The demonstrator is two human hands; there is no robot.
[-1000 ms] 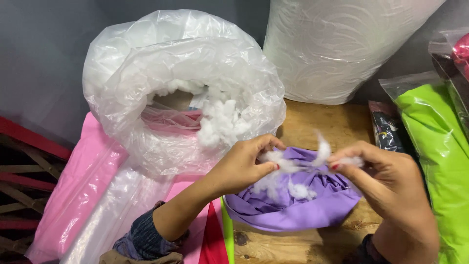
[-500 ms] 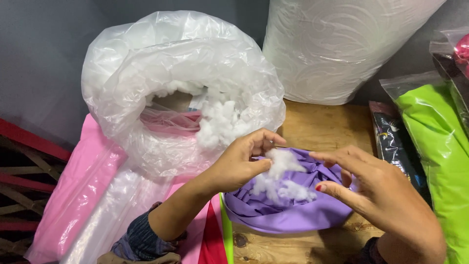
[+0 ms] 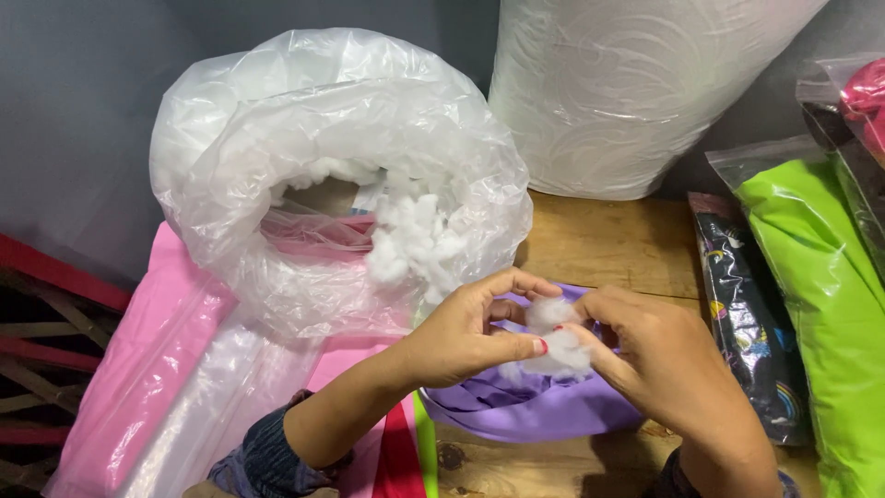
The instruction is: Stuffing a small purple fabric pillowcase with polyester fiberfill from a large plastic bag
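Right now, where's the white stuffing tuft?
Head view, centre-right: the tuft is pinched between left hand and right hand, just above the purple cover.

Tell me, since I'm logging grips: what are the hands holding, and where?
Both hands, left hand and right hand, pinch one white stuffing tuft by its sides, above the purple cover.

Beyond the fingers stands a large white roll (image 3: 636,92) on the wooden surface (image 3: 608,244); right of them lies a green packet (image 3: 811,277) beside a dark patterned packet (image 3: 747,314).
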